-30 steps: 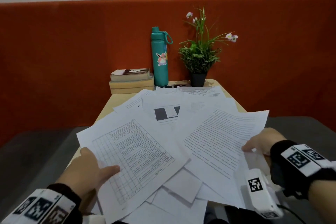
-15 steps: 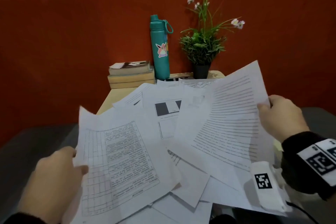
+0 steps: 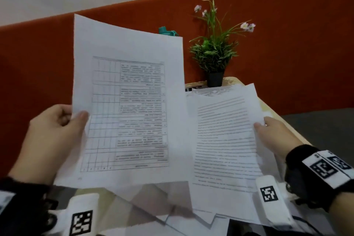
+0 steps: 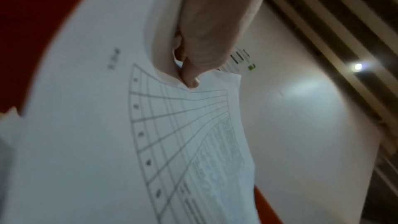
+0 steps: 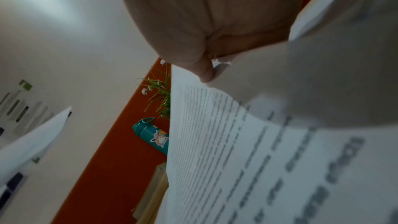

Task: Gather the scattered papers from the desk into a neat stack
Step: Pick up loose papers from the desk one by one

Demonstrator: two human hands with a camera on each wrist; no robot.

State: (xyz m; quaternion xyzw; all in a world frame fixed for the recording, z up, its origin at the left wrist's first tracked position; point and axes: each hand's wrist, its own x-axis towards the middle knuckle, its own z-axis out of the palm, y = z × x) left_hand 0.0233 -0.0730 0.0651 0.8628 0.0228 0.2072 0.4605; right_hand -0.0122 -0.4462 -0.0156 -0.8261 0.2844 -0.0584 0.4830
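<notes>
Left hand pinches table-printed sheet, raised upright left of potted plant. Right hand pinches text sheet below the plant, above remaining papers. Head view shows only the teal bottle cap; right wrist view shows its sticker.

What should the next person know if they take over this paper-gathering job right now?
Left hand: pinches the table-printed sheet at its left edge, thumb on the front, held up off the desk.
Right hand: grips the text-printed sheet at its right edge, also raised.
The two sheets overlap slightly in the middle but are not squared together.
More loose papers lie fanned on the desk underneath.
Done: two sheets lifted. Left: bring them together, collect the rest, square the edges into one stack.
The potted plant and teal bottle stand at the back.
</notes>
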